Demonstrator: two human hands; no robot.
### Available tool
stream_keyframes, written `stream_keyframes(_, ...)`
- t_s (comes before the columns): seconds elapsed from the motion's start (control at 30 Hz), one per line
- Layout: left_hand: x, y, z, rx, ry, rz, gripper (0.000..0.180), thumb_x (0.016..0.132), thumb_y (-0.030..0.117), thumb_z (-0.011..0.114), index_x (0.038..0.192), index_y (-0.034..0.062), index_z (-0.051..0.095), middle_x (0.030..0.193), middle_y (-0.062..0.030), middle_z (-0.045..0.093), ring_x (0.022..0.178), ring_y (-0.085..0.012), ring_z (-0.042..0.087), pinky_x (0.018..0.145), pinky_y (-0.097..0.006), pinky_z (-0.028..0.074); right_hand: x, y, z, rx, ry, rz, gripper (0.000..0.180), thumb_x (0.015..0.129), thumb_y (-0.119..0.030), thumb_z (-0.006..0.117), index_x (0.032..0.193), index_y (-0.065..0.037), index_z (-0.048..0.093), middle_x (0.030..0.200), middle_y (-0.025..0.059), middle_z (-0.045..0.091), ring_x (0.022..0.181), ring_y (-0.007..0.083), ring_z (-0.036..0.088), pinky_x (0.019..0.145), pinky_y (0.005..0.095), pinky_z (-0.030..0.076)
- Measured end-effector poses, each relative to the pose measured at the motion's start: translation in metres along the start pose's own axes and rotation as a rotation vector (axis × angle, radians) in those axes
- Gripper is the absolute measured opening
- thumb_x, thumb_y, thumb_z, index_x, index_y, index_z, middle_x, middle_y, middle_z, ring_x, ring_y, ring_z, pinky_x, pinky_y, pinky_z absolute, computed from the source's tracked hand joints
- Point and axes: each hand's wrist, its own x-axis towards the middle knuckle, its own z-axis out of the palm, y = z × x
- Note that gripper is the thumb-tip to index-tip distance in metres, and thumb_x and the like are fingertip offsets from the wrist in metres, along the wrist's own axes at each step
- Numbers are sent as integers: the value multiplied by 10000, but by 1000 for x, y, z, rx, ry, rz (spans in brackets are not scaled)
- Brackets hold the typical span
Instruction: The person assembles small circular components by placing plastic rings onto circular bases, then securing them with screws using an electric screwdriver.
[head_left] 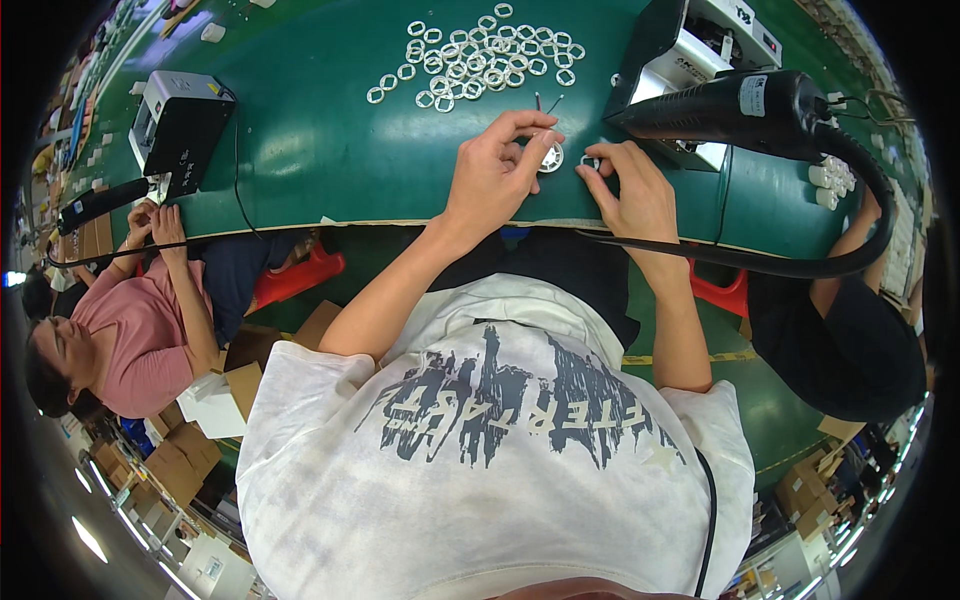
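Note:
My left hand (488, 178) is above the green worktop, its thumb and fingers closed round a white round part (552, 158) with openings in its face. Two thin wires (548, 102) with light tips stick up just beyond the fingers. To the right, my right hand (637, 195) pinches a small whitish piece (592, 162) between thumb and forefinger; the fingers hide most of it, so its exact kind is unclear. A narrow gap separates the two hands. Beyond them lies a loose pile of white rings (490, 62) with squarish holes.
A black-and-silver machine (690, 75) stands at the right, a thick black tool with a hose (735, 108) before it. White cylindrical parts (830, 180) lie farther right. At the left, a co-worker in pink (145, 350) works by another machine (180, 130). The worktop's near edge (400, 226) runs below my hands.

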Motion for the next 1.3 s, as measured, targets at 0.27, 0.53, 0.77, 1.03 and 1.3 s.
stream_keyframes(0.27, -6, -6, 1, 168, 3, 276, 579, 955, 90, 839, 1474, 2, 598, 1231, -131, 798, 722, -55, 678, 671, -231, 584, 16, -35, -8, 291, 68, 63, 230, 943, -70, 830, 1148, -27, 734, 862, 64, 653, 699, 172, 589, 630, 328, 494)
stream_keyframes(0.53, -5, -7, 2, 169, 8, 244, 568, 947, 53, 790, 1475, 4, 586, 1250, -159, 792, 738, -121, 743, 688, -278, 612, 45, -51, -6, 105, -108, -11, 242, 945, -92, 793, 1149, -9, 691, 938, 138, 666, 804, 311, 693, 711, 433, 582)
stream_keyframes(0.77, -10, -5, -5, 111, 56, 248, 626, 973, 56, 756, 1548, 44, 509, 1223, -148, 802, 739, -147, 757, 682, -297, 619, 48, -63, -5, -20, -144, -73, 255, 947, -127, 807, 1150, -12, 704, 976, 168, 697, 848, 361, 717, 749, 482, 576)
stream_keyframes(1.03, -8, -10, -8, 110, -14, 242, 332, 963, 95, 772, 1258, 55, 624, 1027, -115, 783, 794, -211, 781, 731, -364, 625, 38, -57, 5, -194, -109, 20, 311, 966, -263, 855, 1038, -34, 657, 896, 120, 682, 751, 298, 669, 683, 416, 535)
stream_keyframes(1.3, -9, -8, -7, 53, 45, 319, 328, 925, 191, 822, 1147, 39, 635, 908, -126, 740, 747, -270, 763, 685, -384, 611, 8, -4, 18, 350, -44, 247, 297, 1067, -47, 664, 1358, 7, 681, 1140, 103, 746, 970, 166, 700, 852, 317, 571)
